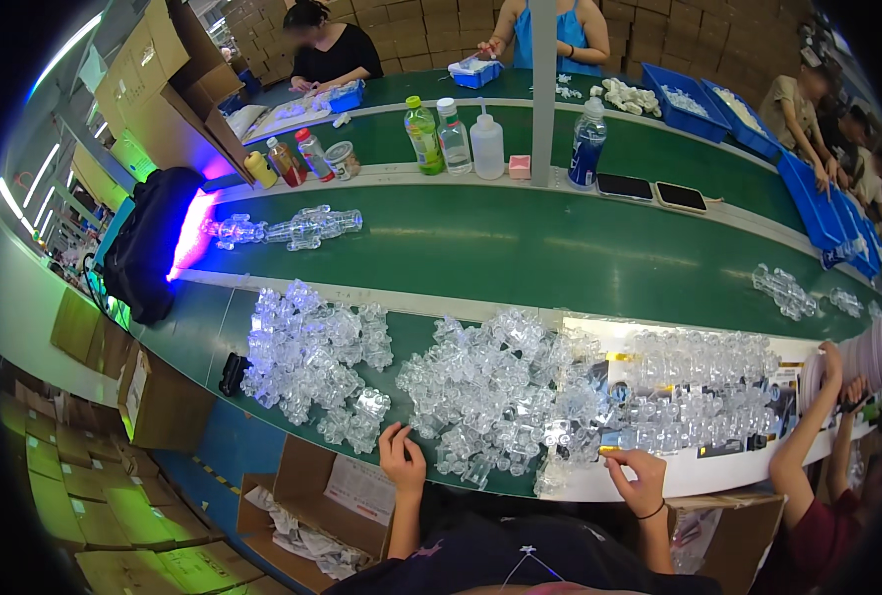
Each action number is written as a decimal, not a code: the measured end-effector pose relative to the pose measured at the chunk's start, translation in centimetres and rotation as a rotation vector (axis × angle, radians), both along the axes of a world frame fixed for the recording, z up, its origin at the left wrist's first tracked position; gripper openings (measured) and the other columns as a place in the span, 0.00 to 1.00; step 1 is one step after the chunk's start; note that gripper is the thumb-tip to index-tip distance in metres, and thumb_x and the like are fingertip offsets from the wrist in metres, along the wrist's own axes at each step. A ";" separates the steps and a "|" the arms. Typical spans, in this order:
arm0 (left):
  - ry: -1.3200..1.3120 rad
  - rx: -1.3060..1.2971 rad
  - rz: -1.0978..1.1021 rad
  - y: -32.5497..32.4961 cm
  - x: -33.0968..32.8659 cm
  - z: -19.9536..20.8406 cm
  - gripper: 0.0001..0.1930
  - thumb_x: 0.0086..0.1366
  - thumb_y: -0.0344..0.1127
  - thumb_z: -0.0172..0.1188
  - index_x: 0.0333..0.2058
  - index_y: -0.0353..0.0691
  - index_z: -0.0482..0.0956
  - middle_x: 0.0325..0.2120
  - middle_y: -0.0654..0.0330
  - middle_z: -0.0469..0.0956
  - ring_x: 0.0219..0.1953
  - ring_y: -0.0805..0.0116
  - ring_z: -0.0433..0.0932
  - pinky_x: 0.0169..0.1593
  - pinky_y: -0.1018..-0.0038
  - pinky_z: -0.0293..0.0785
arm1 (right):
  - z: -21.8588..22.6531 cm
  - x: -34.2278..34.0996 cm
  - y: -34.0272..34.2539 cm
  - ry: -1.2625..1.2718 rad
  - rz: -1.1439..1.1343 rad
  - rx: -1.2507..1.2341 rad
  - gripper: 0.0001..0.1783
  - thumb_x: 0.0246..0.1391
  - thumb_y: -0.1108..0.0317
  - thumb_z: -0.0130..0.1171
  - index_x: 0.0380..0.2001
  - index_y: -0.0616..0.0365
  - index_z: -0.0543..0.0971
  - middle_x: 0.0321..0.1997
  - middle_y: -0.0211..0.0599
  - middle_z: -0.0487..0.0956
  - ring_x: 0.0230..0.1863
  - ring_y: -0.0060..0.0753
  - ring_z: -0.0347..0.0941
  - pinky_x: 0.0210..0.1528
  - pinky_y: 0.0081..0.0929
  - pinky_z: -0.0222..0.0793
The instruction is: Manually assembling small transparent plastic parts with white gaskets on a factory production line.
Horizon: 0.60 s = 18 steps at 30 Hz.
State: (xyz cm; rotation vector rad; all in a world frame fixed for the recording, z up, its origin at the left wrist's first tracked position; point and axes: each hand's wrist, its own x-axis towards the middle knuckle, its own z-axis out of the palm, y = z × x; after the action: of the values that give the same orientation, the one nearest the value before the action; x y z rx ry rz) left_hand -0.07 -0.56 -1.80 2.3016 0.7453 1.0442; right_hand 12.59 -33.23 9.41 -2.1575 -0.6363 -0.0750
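While resting at the near edge of the green bench:
Hands: two.
Left hand [402, 458]: fingers loosely curled, holding nothing, just beside clear plastic parts [480, 382].
Right hand [639, 478]: pinching a small yellow piece [611, 451].
Piles: about three; parts uncountable.

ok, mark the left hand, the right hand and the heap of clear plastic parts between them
left hand [402, 458], head view, back of the hand.
right hand [639, 480], head view, back of the hand above the wristband.
heap of clear plastic parts [490, 382], head view, middle of the pile.
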 end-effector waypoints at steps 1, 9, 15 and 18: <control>-0.002 -0.002 0.000 0.0 0.0 0.0 0.09 0.55 0.22 0.48 0.34 0.32 0.76 0.38 0.49 0.72 0.40 0.51 0.73 0.44 0.65 0.69 | 0.0 0.0 0.0 -0.001 0.000 0.000 0.04 0.42 0.73 0.62 0.26 0.57 0.81 0.23 0.36 0.79 0.23 0.35 0.75 0.25 0.25 0.68; -0.004 0.004 0.000 0.0 0.1 0.1 0.09 0.55 0.22 0.48 0.34 0.32 0.76 0.38 0.49 0.72 0.40 0.52 0.73 0.43 0.65 0.69 | 0.1 0.1 0.1 -0.002 0.008 -0.003 0.03 0.43 0.73 0.62 0.26 0.57 0.80 0.23 0.36 0.79 0.22 0.35 0.75 0.25 0.25 0.68; -0.002 0.037 0.000 0.2 0.1 0.1 0.09 0.54 0.22 0.49 0.34 0.32 0.76 0.38 0.49 0.73 0.38 0.51 0.73 0.41 0.66 0.71 | 0.0 0.0 0.1 0.005 0.004 0.006 0.04 0.42 0.74 0.62 0.26 0.58 0.80 0.23 0.37 0.79 0.23 0.35 0.75 0.25 0.25 0.68; -0.005 0.064 0.004 0.2 0.1 0.0 0.09 0.54 0.23 0.50 0.33 0.32 0.77 0.38 0.49 0.73 0.37 0.51 0.74 0.40 0.66 0.72 | 0.0 0.1 0.1 0.007 0.009 -0.001 0.03 0.42 0.74 0.62 0.25 0.58 0.80 0.23 0.37 0.79 0.23 0.35 0.75 0.25 0.25 0.68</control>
State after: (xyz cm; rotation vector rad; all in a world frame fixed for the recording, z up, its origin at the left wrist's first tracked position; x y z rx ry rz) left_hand 0.02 -0.32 -1.80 2.3509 0.7247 1.0905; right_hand 12.64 -33.17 9.40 -2.1549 -0.6426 -0.0625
